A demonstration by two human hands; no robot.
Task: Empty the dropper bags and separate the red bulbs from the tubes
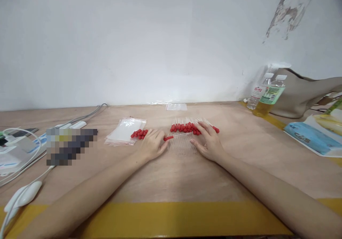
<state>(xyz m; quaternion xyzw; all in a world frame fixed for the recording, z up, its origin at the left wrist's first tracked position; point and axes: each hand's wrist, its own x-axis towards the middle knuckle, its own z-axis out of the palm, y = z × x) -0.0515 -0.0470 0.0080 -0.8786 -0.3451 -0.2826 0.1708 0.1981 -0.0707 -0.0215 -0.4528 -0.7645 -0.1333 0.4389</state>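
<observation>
My left hand point(153, 143) is closed, with a red-ended dropper point(169, 138) between thumb and fingers. Its thin clear stem points right, towards my right hand point(210, 141). That hand is open, thumb and fingers apart, its fingertips over the right part of a row of red-bulbed droppers point(183, 127). Whether it touches them, I cannot tell. In front of the row, between both hands, lie several thin clear tubes point(181, 147) without red ends. Another cluster of red bulbs point(139, 134) shows beyond my left hand, which partly hides it. Beside that cluster is a stack of clear plastic bags point(124, 129).
A small clear bag point(176, 107) lies by the wall. Two bottles point(269, 94), a grey-beige bag point(294, 93) and a blue tissue pack point(312, 137) stand at right. Power strips, cables and a white mouse-like object point(28, 192) occupy the left. Yellow tape point(171, 219) lines the table's front edge.
</observation>
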